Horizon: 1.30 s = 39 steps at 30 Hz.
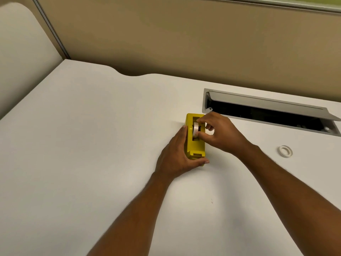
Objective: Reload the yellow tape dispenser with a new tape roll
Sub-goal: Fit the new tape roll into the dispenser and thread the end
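The yellow tape dispenser (195,146) stands on the white desk (92,145), its long side running away from me. My left hand (177,156) wraps its left side and near end, thumb across the front. A tape roll (195,128) stands on edge in the dispenser's slot. My right hand (219,132) pinches that roll between thumb and fingers from the right. A second, thin white tape roll (285,151) lies flat on the desk to the right, apart from both hands.
An open cable tray (267,112) with a raised grey lid is sunk into the desk just behind the dispenser. A tan partition wall (184,43) runs along the desk's far edge. A pale rounded panel (22,52) stands at the left.
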Tool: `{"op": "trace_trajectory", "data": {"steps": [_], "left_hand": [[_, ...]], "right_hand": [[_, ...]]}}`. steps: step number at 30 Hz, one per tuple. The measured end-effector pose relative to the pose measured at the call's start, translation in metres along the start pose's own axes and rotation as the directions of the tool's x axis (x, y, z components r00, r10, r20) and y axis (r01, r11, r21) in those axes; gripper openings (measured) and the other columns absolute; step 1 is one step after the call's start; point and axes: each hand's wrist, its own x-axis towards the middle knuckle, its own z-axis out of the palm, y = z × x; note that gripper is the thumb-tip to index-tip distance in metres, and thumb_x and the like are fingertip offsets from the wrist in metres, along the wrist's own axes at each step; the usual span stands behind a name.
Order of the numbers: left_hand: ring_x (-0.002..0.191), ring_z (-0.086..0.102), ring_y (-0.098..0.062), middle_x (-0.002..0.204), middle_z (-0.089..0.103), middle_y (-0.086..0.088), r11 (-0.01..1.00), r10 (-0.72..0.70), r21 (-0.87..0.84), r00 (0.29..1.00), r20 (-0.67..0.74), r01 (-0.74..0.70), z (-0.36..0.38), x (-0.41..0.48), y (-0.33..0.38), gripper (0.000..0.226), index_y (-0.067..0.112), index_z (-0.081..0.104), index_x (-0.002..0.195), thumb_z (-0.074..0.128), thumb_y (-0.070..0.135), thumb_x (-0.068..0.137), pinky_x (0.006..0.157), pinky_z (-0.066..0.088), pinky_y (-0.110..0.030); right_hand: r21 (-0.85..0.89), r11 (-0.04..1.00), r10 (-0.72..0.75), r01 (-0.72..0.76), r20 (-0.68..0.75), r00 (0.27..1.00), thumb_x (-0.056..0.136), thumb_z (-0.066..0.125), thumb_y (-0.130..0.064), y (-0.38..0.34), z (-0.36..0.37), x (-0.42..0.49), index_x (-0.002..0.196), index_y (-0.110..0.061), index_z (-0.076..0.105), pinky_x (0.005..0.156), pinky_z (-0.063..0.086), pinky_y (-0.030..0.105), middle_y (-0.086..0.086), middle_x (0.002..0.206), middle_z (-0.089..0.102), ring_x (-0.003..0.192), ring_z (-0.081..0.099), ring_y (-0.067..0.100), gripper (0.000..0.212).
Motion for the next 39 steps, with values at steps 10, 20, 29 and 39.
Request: {"op": "trace_trajectory", "data": {"steps": [10, 20, 29, 39], "left_hand": [[0.131, 0.036, 0.008, 0.145, 0.031, 0.035, 0.983, 0.086, -0.152, 0.99, -0.11, -0.102, 0.001, -0.001, -0.002, 0.073, 0.052, 0.018, 0.141, 0.046, 0.075, 0.078, 0.1, 0.042, -0.017], [0.115, 0.056, -0.017, 0.128, 0.059, -0.001, 0.961, -0.064, -0.274, 0.947, -0.316, -0.027, 0.013, 0.023, -0.001, 0.049, 0.025, 0.06, 0.127, 0.048, 0.052, 0.088, 0.092, 0.052, -0.037], [0.113, 0.057, -0.013, 0.127, 0.059, 0.003, 0.963, -0.063, -0.269, 0.951, -0.304, -0.022, 0.014, 0.026, -0.01, 0.046, 0.033, 0.058, 0.128, 0.056, 0.053, 0.087, 0.09, 0.052, -0.031], [0.11, 0.059, -0.011, 0.123, 0.063, 0.004, 0.961, -0.074, -0.274, 0.94, -0.332, -0.021, 0.013, 0.024, -0.007, 0.046, 0.037, 0.059, 0.126, 0.055, 0.058, 0.085, 0.089, 0.054, -0.037]], "right_hand": [[-0.042, 0.999, -0.026, 0.024, -0.052, 0.998, 0.083, 0.064, -0.03, -0.007, 0.001, 0.0, 0.108, -0.015, 0.067, 0.071, 0.042, 0.026, 0.004, 0.105, 0.067, 0.085, 0.054, 0.012, 0.03], [-0.037, 0.999, -0.034, 0.03, -0.106, 0.994, 0.086, 0.063, -0.025, -0.011, 0.004, -0.004, 0.103, -0.013, 0.07, 0.068, 0.039, 0.025, 0.005, 0.098, 0.069, 0.079, 0.051, 0.01, 0.022], [-0.028, 1.0, -0.002, 0.0, -0.069, 0.998, 0.088, 0.061, -0.02, -0.018, -0.004, 0.003, 0.093, -0.01, 0.073, 0.068, 0.052, 0.034, 0.009, 0.09, 0.072, 0.076, 0.061, 0.02, 0.016], [-0.023, 0.999, 0.028, -0.029, -0.019, 0.999, 0.086, 0.064, -0.023, -0.022, -0.009, 0.008, 0.09, -0.014, 0.075, 0.068, 0.055, 0.034, 0.006, 0.089, 0.073, 0.075, 0.062, 0.017, 0.014]]}}
